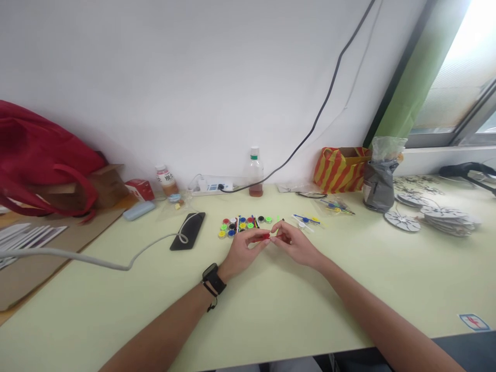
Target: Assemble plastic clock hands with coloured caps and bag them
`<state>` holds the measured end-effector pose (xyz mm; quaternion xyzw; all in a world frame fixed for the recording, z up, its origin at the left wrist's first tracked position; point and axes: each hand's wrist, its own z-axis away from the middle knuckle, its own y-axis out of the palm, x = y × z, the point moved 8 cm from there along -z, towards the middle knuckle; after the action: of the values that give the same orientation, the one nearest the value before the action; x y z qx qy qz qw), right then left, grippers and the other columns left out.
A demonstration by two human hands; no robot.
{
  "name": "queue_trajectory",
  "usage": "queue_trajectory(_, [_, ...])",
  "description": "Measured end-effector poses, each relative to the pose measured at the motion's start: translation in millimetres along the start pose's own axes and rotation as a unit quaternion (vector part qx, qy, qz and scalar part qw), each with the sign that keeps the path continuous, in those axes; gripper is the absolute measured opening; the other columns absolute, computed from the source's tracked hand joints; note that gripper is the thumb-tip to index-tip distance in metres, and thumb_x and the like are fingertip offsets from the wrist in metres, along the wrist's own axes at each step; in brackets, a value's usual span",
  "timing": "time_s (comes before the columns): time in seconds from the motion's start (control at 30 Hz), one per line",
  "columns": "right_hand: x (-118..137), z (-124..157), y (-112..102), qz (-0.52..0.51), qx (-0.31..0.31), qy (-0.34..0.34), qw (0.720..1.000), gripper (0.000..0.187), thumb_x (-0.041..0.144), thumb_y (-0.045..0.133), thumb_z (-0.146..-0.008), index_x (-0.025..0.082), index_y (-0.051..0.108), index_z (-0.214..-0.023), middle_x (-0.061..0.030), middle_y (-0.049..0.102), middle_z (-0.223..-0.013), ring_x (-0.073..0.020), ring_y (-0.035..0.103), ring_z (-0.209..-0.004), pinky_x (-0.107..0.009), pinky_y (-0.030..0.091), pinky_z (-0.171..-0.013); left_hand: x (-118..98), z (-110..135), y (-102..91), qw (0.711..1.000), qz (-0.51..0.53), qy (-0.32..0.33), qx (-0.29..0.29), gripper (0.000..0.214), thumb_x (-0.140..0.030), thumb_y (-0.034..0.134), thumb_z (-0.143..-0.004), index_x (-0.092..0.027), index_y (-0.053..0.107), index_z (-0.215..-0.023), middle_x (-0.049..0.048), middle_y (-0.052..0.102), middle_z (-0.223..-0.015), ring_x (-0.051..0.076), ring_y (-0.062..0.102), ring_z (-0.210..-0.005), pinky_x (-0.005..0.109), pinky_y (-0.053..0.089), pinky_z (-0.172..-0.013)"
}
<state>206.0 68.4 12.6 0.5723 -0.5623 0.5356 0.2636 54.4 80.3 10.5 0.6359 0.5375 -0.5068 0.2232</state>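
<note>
Two hands meet mid-table: left hand (242, 251) and right hand (295, 243) both pinching a small red piece (265, 236). Likely fitting parts; next needs careful alignment near the coloured buttons (244, 224).

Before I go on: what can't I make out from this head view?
- Red piece: pinched between left hand and right hand; fingers cover most of it, too small to tell its shape.
- Colored caps: too small to tell what they are.
- Red bag: cut off by the left edge.
- Bottle label: print too small to read.
- Sticker on the desk: too small to read.
</note>
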Motion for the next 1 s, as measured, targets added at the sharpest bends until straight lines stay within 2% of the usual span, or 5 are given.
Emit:
queue_trajectory(0.13, [-5, -1, -2, -0.037, 0.013, 0.028, 0.999, 0.028, 0.048, 0.062, -0.095, 0.023, 0.059, -0.107, 0.0056, 0.042, -0.070, -0.0137, 0.041, -0.063, -0.026, 0.033, -0.057, 3, 1, -0.7, 1.000, 0.002, -0.004, 0.001, 0.025, -0.035, 0.076, -0.090, -0.021, 0.079, -0.111, 0.0103, 0.078, -0.116, 0.026, 0.073, -0.109, 0.044, 0.061, -0.098])
queue_trajectory(0.57, [-8, -2, -3, -0.075, -0.007, 0.065, 0.995, 0.029, 0.048, 0.061, -0.094, 0.022, 0.059, -0.104, 0.0028, 0.047, -0.079, -0.0141, 0.043, -0.069, -0.027, 0.033, -0.063, 2, 0, 4.0, 1.000, -0.003, -0.012, 0.027, 0.020, -0.031, 0.077, -0.089, -0.017, 0.075, -0.103, 0.0099, 0.078, -0.107, 0.024, 0.073, -0.102, 0.040, 0.059, -0.095])
queue_trajectory(0.77, [-10, -2, -4, -0.078, -0.009, 0.070, 0.994, 0.028, 0.047, 0.059, -0.095, 0.023, 0.058, -0.109, 0.0018, 0.052, -0.086, -0.0118, 0.047, -0.064, -0.027, 0.039, -0.061, -5, 2, 13.6, 0.996, 0.036, -0.020, 0.077, 0.020, -0.032, 0.069, -0.095, -0.017, 0.076, -0.105, 0.0109, 0.074, -0.112, 0.022, 0.071, -0.101, 0.037, 0.058, -0.094])
queue_trajectory(0.87, [-8, -2, -12, -0.028, -0.036, 0.034, 0.998, 0.035, 0.045, 0.057, -0.096, 0.026, 0.055, -0.125, -0.0012, 0.057, -0.097, -0.0130, 0.054, -0.066, -0.029, 0.046, -0.063, 3, 0, 10.1, 0.995, 0.064, -0.039, 0.060, 0.023, -0.032, 0.075, -0.091, -0.018, 0.075, -0.109, 0.0097, 0.075, -0.106, 0.021, 0.071, -0.099, 0.035, 0.058, -0.093])
queue_trajectory(1.0, [5, 3, -23, 0.149, -0.078, -0.048, 0.985, 0.032, 0.039, 0.052, -0.100, 0.026, 0.060, -0.128, -0.0029, 0.062, -0.091, -0.0165, 0.057, -0.072, -0.031, 0.048, -0.068, 18, -3, 1.0, 0.990, 0.113, -0.081, 0.013, 0.029, -0.032, 0.085, -0.082, -0.017, 0.075, -0.104, 0.0079, 0.075, -0.102, 0.019, 0.073, -0.095, 0.033, 0.059, -0.091])
